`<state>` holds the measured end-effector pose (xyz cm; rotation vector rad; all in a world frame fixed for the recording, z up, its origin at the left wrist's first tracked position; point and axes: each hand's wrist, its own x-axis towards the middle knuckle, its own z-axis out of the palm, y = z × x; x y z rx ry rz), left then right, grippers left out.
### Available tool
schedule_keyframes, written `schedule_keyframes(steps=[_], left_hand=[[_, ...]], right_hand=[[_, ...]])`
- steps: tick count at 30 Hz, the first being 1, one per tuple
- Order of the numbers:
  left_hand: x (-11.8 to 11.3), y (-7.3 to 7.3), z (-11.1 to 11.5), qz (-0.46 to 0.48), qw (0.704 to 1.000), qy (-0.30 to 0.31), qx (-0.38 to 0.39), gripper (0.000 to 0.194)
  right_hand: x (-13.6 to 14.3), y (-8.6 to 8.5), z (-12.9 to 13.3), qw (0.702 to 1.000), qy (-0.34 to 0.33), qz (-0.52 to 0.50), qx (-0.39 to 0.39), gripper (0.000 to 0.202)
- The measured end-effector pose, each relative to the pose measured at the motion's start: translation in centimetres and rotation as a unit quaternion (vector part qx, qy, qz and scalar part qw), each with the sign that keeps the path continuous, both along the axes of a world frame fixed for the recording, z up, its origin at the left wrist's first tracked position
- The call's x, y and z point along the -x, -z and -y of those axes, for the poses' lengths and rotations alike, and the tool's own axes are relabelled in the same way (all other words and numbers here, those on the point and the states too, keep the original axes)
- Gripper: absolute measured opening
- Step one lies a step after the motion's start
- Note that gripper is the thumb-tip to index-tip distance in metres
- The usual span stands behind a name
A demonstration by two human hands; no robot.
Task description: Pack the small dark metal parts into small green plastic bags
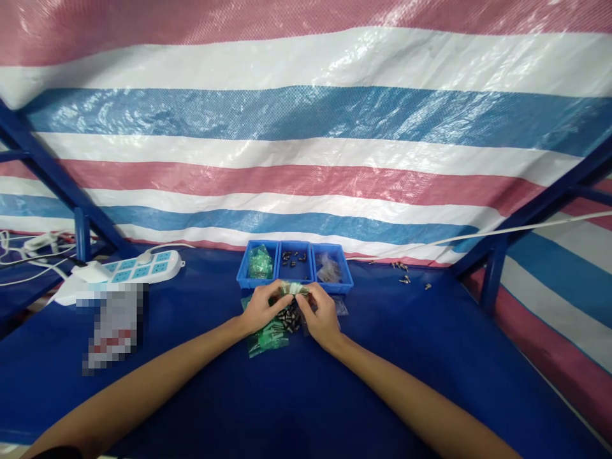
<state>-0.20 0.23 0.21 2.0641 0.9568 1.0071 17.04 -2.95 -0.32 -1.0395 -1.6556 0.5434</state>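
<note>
My left hand and my right hand meet at the middle of the table, just in front of the blue bins. Between them they pinch a small clear plastic bag, which looks rolled or folded; its contents cannot be made out. Both thumbs press on its near side. Beneath the hands lies a pile of small dark and silvery metal parts, partly hidden by the fingers. Green plastic bags with small parts lie under and in front of my left hand. Another clear bag shows beside my right hand.
Three joined blue bins hold a green bag, loose dark parts and clear bags. Loose small metal pieces lie at the back right. A white power strip with cables and a blurred packet sit left.
</note>
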Motion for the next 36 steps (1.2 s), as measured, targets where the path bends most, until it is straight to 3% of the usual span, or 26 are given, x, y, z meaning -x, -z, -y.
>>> schedule_keyframes(steps=[11, 26, 36], left_hand=[[-0.02, 0.18, -0.16, -0.026, 1.0, -0.014, -0.007, 0.029], [0.01, 0.37, 0.05, -0.012, 0.994, -0.07, -0.081, 0.034], [-0.03, -0.03, 0.02, -0.001, 0.999, -0.044, -0.025, 0.027]], right_hand=[[-0.01, 0.27, -0.18, 1.0, -0.001, -0.001, -0.003, 0.016], [0.03, 0.19, -0.27, 1.0, 0.006, 0.016, -0.009, 0.019], [-0.1, 0.05, 0.02, 1.0, -0.002, 0.025, -0.017, 0.016]])
